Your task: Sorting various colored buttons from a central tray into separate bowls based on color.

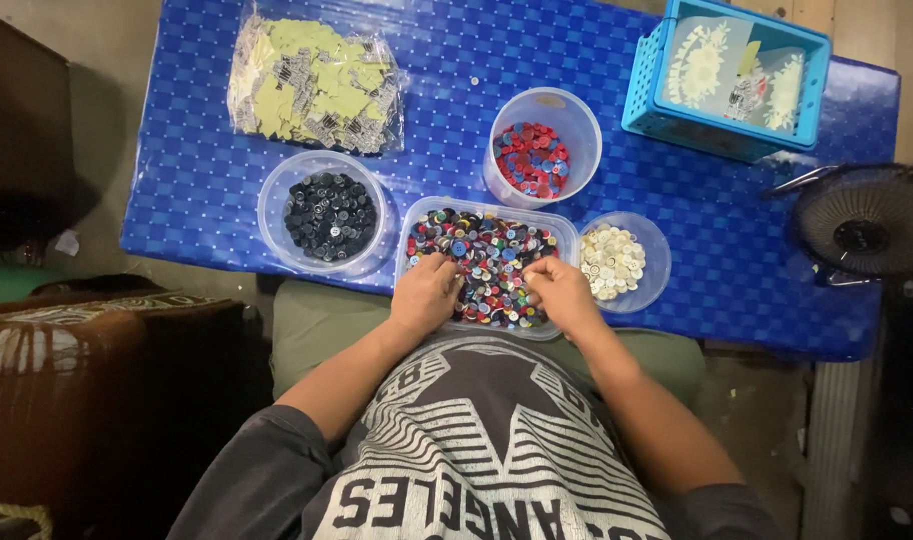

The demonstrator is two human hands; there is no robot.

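The single head-worn camera looks almost straight down from above the person's chest, facing forward over a blue table (676,250). It sits fairly high, taking in the whole tabletop, both forearms, the person's shirt (476,450) at the bottom edge, and floor at either side.

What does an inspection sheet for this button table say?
Surface: blue table, checked cover.
Job's things: tray of mixed buttons; tubs of black buttons, red buttons, white buttons.
Clutter: bag of yellow pieces; blue basket.
Hands: left hand and right hand both in the tray, fingers curled among buttons.
Cables: nothing seen.
Surroundings: fan at right, brown seat at left.
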